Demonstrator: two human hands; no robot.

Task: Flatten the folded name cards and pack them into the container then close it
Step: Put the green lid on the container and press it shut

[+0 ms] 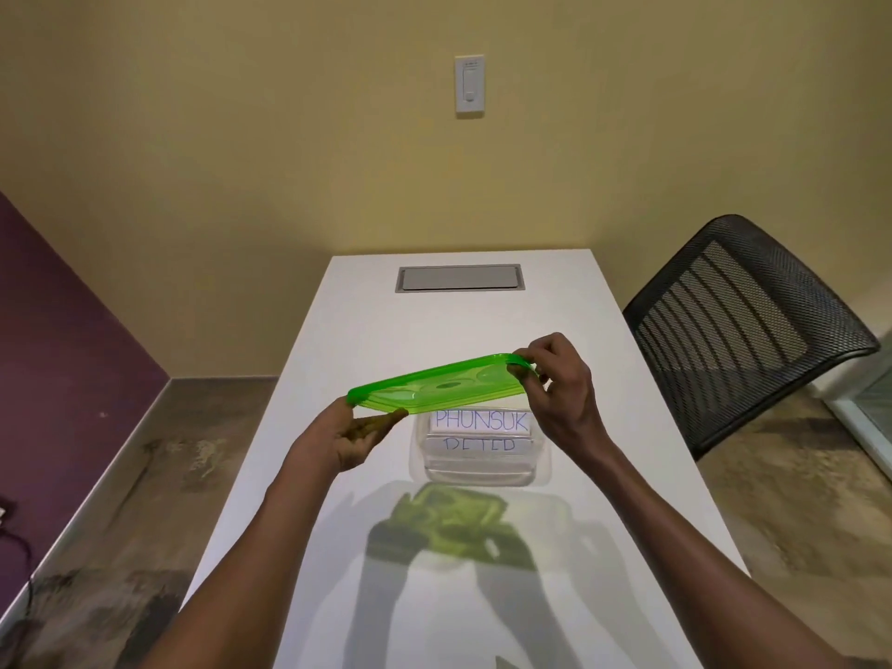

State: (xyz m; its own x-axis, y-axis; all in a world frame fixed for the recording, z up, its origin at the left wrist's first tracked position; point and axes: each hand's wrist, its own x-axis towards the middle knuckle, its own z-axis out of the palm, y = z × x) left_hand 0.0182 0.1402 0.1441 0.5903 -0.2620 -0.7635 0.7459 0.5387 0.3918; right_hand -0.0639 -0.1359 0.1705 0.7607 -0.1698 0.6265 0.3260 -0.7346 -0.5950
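Green lid (441,382) (tilted) gripped at opposite ends by left hand (348,439) and right hand (562,386) fingers.

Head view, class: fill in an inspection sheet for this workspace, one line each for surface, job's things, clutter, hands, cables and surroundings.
Surface: white glossy table, with a grey hatch set in at the far end.
Job's things: clear container stands open on the table; name cards lie inside, one reading PHUNSUK. Green lid is held tilted above it, not yet on.
Clutter: nothing seen.
Hands: left hand pinches the lid's near left corner; right hand grips its far right end.
Cables: a dark cable on the floor at the left edge.
Surroundings: mesh chair on the right, wall switch, purple wall on the left.
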